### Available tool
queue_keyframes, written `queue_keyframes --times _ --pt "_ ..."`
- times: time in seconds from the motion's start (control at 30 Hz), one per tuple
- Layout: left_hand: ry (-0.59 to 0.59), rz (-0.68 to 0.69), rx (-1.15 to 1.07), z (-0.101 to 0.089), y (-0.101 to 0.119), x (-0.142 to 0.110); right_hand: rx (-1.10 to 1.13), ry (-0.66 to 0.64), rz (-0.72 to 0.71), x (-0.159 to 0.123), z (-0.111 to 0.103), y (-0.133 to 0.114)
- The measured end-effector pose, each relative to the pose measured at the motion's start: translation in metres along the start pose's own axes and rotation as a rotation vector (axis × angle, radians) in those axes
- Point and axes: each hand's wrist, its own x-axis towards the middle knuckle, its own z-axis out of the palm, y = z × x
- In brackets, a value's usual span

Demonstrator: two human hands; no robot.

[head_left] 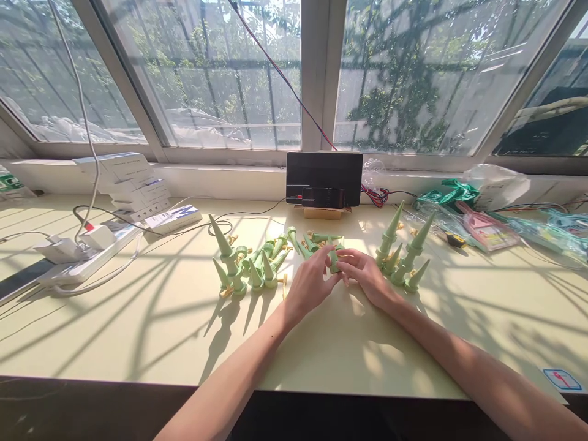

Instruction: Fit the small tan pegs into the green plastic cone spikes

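Between my two hands is a green plastic watering spike [334,262], held slightly above the table and partly covered by fingers. My left hand [309,282] grips it from the left with thumb and fingers closed. From the other side, the fingers of my right hand [366,272] close on the same piece. Loose green spikes with small yellow valves [271,257] lie in a pile to the left. Several more stand upright at the pile's left end, including a tall stacked spike [225,245]. Close to my right hand stands another upright group of green spikes [407,257].
A black tablet [324,174] leans at the back, with a phone [323,198] before it. At left are a power strip [98,248], cables and white boxes [131,184]. Plastic bags [498,190] and a yellow-black tape measure [456,239] lie at right.
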Motion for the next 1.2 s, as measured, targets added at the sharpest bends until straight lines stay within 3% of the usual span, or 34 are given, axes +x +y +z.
queue_keyframes --times 0.27,0.53,0.9,1.1,1.2 --pt "0.051 -0.142 -0.199 0.003 0.0 0.003 0.0 0.06 -0.045 0.001 0.0 -0.001" --pt "0.06 -0.133 -0.191 0.008 0.003 0.001 -0.071 0.029 -0.072 0.001 0.0 -0.003" --pt "0.157 -0.04 -0.176 0.017 0.002 -0.003 -0.16 -0.012 -0.185 0.0 0.001 0.004" --pt "0.297 0.04 -0.193 0.015 0.01 -0.004 -0.173 0.156 -0.263 0.001 0.005 0.006" --pt "0.375 0.16 -0.173 0.015 0.017 -0.007 -0.297 0.157 -0.267 -0.003 0.008 0.003"
